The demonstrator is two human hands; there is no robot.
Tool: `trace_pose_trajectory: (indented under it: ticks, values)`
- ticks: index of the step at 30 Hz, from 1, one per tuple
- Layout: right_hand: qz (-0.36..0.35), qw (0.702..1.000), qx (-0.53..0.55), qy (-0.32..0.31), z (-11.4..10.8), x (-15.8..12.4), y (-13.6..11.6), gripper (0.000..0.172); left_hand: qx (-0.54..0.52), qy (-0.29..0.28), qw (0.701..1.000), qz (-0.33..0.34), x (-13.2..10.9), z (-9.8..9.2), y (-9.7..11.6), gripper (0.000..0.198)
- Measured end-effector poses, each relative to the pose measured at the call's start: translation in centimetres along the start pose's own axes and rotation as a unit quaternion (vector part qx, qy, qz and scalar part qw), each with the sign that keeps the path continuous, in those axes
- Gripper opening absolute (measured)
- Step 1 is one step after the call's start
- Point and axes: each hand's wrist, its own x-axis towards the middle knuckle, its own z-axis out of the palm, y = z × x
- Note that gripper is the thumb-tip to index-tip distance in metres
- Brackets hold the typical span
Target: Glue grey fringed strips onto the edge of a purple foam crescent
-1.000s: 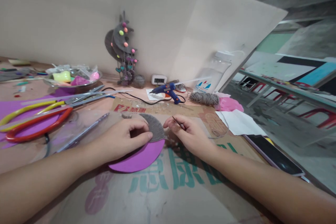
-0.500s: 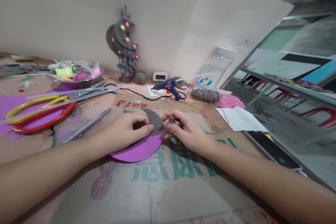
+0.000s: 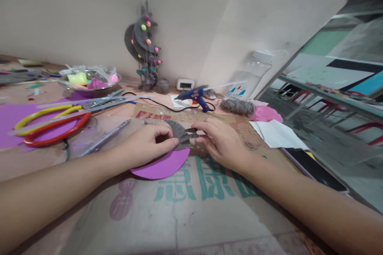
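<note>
At centre frame, my curled left hand (image 3: 151, 145) holds the disc (image 3: 164, 164), my right hand (image 3: 226, 145) pinching a dark tool (image 3: 191, 130), probably trimming, steadiness needed next

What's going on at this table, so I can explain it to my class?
A person's left hand is on a grey piece that lies over a rounded purple piece. The right hand holds a small dark tool, too blurred to name, at the grey piece's edge. A glue gun stands behind, near grey yarn.
</note>
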Motion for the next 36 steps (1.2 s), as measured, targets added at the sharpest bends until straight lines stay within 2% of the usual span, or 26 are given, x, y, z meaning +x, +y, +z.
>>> trace_pose_trajectory:
  ticks: [7,24,30,36]
  values:
    - [-0.003,0.999,-0.042,-0.019,0.1,0.27,-0.2,0.022,0.012,0.006,1.0,0.007,-0.03,0.02,0.0,0.03]
    - [0.025,0.999,0.025,-0.026,0.47,0.06,0.28,0.021,0.006,0.003,1.0,0.007,-0.02,-0.01,0.0,0.027]
    - [0.082,0.99,0.113,0.035,0.45,0.03,0.26,0.02,-0.002,0.004,1.0,0.012,-0.01,0.04,-0.05,0.028]
    - [0.118,0.983,0.138,0.042,0.08,0.03,-0.25,0.026,-0.029,0.013,0.999,-0.013,0.06,0.07,-0.32,0.028]
